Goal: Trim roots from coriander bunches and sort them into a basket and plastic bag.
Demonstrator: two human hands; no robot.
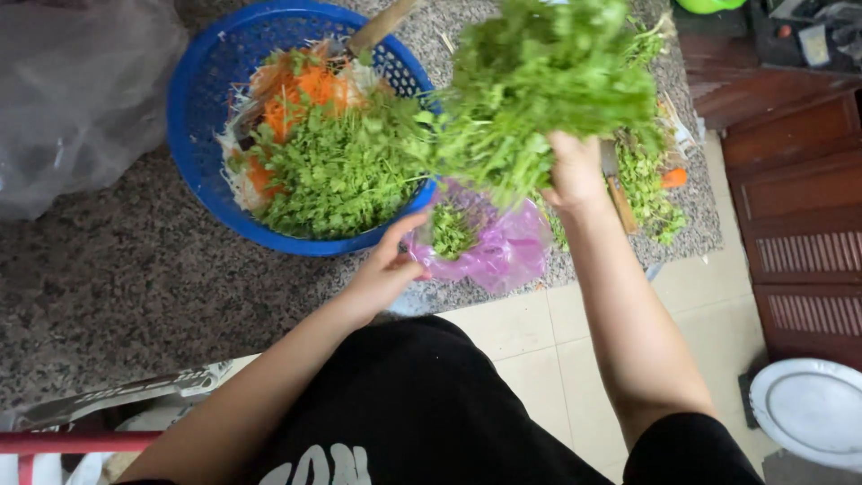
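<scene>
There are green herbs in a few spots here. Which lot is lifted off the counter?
The big leafy bunch gripped in the right hand. The other herbs lie in the blue basket, the pink bag and on the counter.

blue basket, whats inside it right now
The blue basket holds a heap of chopped green herbs over shredded orange carrot and pale shreds. A wooden handle sticks out at the back. The basket's bottom is covered by the heap.

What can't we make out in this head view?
- Right hand: fingers buried in the herb bunch; grip unclear.
- Knife: mostly behind the right wrist.
- Pink bag: contents partly covered.
- Wooden handle in the blue basket: end under the greens.
</scene>
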